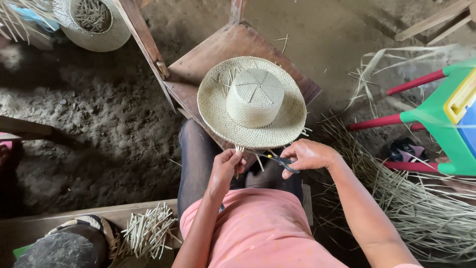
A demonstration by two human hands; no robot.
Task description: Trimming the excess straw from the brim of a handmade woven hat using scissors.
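Note:
A pale woven straw hat [252, 101] lies crown up on a small brown wooden stool [198, 64] in front of my knees. My left hand [227, 164] pinches loose straw ends [240, 149] sticking out from the hat's near brim. My right hand [308, 155] grips black-handled scissors [277, 160], whose blades point left toward those straw ends, just under the brim.
A second straw hat [94, 22], upside down and filled with straw cuttings, sits at top left. Cut straw bits [148, 231] lie on a wooden plank at lower left. Long straw strands [421, 208] pile at right beside a green and red plastic stool [436, 119]. Dirt floor all around.

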